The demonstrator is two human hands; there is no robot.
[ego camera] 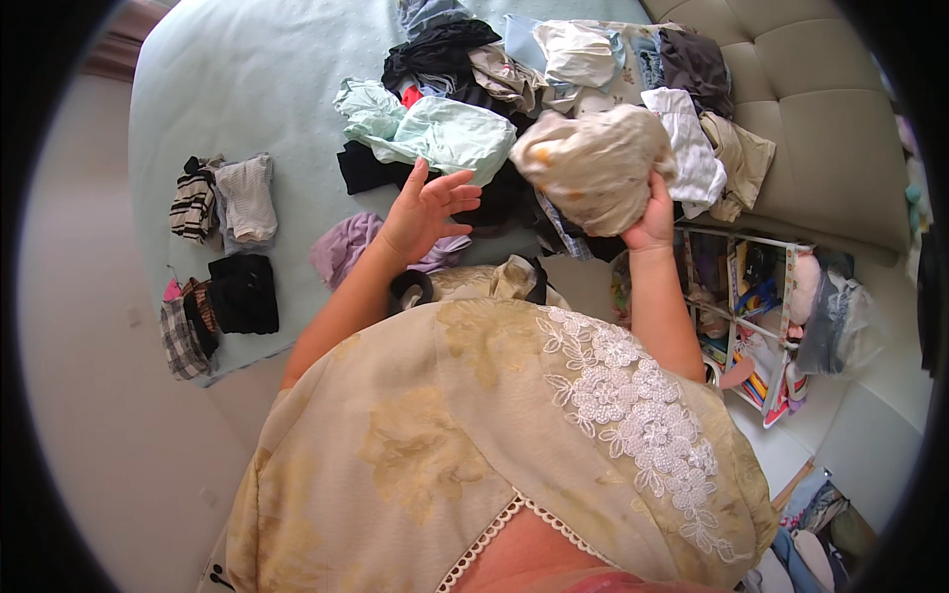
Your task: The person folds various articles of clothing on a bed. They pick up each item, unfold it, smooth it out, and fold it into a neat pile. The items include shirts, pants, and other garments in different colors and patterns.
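Note:
My right hand (652,219) grips the lower right edge of a bundled cream cloth (597,167) with orange spots, slightly blurred. My left hand (434,204) has its fingers spread and holds nothing; its fingertips are just below a crumpled mint-green garment (456,137). A lilac cloth (345,248) lies beside my left wrist. Black clothes (371,169) show under the mint garment. Behind the cream bundle are a white garment (686,144), a beige garment (738,159) and a white folded cloth (582,52).
Folded clothes (247,196) and a black folded garment (243,294) sit on the left of the pale blue bed (200,89). A tufted headboard (815,133) stands at right. Below it is a white shelf rack (771,333) with assorted items. More clothes (808,545) lie at lower right.

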